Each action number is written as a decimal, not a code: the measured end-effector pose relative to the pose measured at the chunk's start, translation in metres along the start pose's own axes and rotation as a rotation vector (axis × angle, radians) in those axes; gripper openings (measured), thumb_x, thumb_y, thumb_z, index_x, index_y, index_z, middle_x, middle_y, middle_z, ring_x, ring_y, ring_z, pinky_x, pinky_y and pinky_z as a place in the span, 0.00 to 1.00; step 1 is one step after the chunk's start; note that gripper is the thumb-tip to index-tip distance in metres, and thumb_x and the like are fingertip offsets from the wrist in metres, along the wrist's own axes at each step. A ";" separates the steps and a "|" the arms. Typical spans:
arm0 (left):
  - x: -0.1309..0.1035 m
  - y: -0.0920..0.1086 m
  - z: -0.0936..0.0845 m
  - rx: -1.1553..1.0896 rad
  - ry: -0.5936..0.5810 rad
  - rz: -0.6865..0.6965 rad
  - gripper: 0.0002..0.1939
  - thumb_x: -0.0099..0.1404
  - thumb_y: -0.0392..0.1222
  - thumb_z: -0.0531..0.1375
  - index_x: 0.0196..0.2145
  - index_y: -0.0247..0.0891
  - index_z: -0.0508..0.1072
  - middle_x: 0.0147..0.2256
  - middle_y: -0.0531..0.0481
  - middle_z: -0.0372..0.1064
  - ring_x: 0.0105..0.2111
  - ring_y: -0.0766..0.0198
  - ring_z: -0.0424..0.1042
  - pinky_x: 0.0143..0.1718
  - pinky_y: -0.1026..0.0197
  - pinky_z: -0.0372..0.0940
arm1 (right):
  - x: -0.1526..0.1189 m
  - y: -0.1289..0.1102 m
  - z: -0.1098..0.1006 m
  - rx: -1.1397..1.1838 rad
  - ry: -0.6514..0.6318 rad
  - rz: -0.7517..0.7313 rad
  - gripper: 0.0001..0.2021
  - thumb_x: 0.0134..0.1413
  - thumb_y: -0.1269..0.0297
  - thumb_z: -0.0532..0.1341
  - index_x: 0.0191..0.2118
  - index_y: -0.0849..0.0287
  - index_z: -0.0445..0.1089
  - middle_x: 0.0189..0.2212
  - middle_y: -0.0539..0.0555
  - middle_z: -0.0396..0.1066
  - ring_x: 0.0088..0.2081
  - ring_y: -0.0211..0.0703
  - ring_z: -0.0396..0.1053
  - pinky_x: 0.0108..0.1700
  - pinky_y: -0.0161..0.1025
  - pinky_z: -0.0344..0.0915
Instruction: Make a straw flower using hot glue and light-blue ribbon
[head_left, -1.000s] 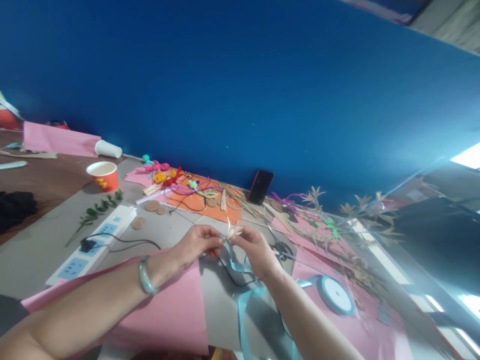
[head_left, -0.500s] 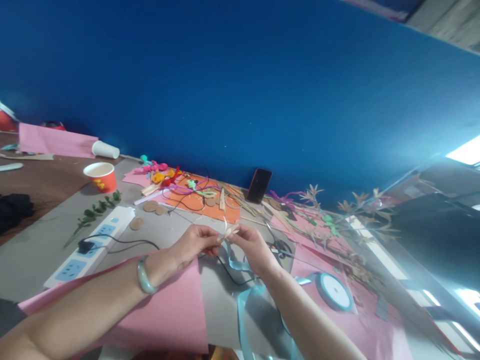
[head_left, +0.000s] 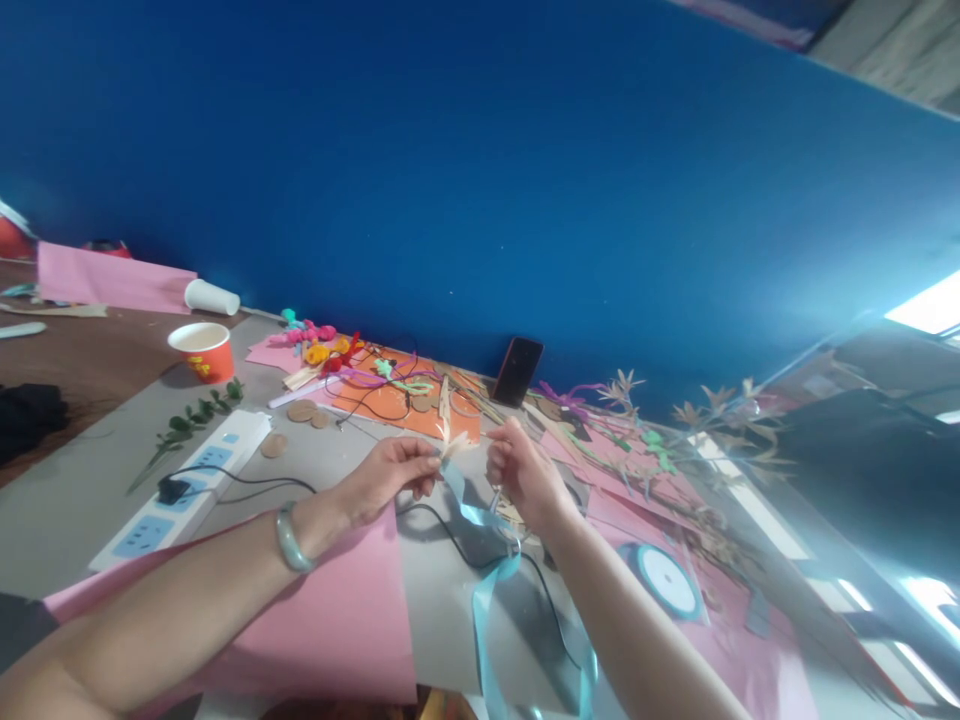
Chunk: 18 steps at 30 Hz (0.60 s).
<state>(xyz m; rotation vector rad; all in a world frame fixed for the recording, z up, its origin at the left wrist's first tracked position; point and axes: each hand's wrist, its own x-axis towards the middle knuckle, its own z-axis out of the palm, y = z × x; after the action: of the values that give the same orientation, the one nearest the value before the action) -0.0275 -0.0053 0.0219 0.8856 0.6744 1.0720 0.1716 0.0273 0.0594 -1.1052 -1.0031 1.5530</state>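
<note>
My left hand (head_left: 405, 468), with a pale green bangle on the wrist, pinches a small pale straw-like flower (head_left: 454, 447) whose thin petals fan out above the fingertips. A light blue ribbon (head_left: 472, 512) runs from this pinch, under my right hand and down over the table's near edge. Just to the right, my right hand (head_left: 521, 475) is raised with its fingers curled closed; what they hold, if anything, I cannot make out. Beneath it lies a beige piece (head_left: 510, 512), partly hidden. The blue ribbon spool (head_left: 670, 580) rests on pink paper at the right.
A white power strip (head_left: 187, 490) with a black plug lies left, near a green leafy sprig (head_left: 187, 425) and a red paper cup (head_left: 206, 360). A phone (head_left: 517, 372) leans against the blue wall. Dried stems (head_left: 705, 520) and pink paper (head_left: 322, 630) spread around.
My right hand has let go of the flower and moved right, its fingers now curled. The left hand keeps hold, and the flower's petals show more fully fanned out.
</note>
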 end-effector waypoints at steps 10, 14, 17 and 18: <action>0.004 -0.010 -0.001 0.111 0.160 0.009 0.13 0.51 0.44 0.69 0.29 0.31 0.75 0.26 0.47 0.73 0.21 0.71 0.67 0.24 0.67 0.61 | 0.024 -0.068 -0.057 -1.314 -0.039 -0.418 0.11 0.54 0.62 0.60 0.34 0.65 0.76 0.29 0.57 0.76 0.25 0.39 0.68 0.26 0.32 0.63; 0.004 -0.013 -0.003 0.104 0.168 -0.013 0.13 0.51 0.43 0.69 0.30 0.31 0.75 0.26 0.48 0.73 0.22 0.70 0.69 0.26 0.66 0.64 | 0.011 -0.063 -0.075 -1.741 0.248 -0.533 0.12 0.54 0.62 0.60 0.43 0.58 0.75 0.43 0.61 0.74 0.38 0.49 0.71 0.34 0.38 0.63; 0.003 -0.013 -0.002 0.110 0.201 -0.026 0.12 0.52 0.42 0.68 0.32 0.31 0.75 0.26 0.49 0.73 0.24 0.69 0.71 0.29 0.66 0.66 | -0.007 -0.050 -0.089 -1.941 0.233 -0.201 0.11 0.52 0.56 0.60 0.30 0.56 0.75 0.30 0.57 0.75 0.31 0.48 0.71 0.29 0.37 0.58; 0.003 -0.012 -0.001 0.115 0.216 -0.027 0.12 0.52 0.41 0.68 0.32 0.31 0.75 0.26 0.49 0.73 0.24 0.69 0.71 0.30 0.65 0.67 | -0.012 -0.045 -0.093 -1.950 0.187 -0.093 0.13 0.51 0.53 0.60 0.26 0.56 0.74 0.26 0.55 0.74 0.28 0.47 0.70 0.28 0.37 0.56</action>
<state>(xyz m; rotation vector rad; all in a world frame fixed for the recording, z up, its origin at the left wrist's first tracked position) -0.0216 -0.0051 0.0108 0.8630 0.9331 1.1227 0.2729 0.0335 0.0804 -2.2006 -2.3825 -0.1299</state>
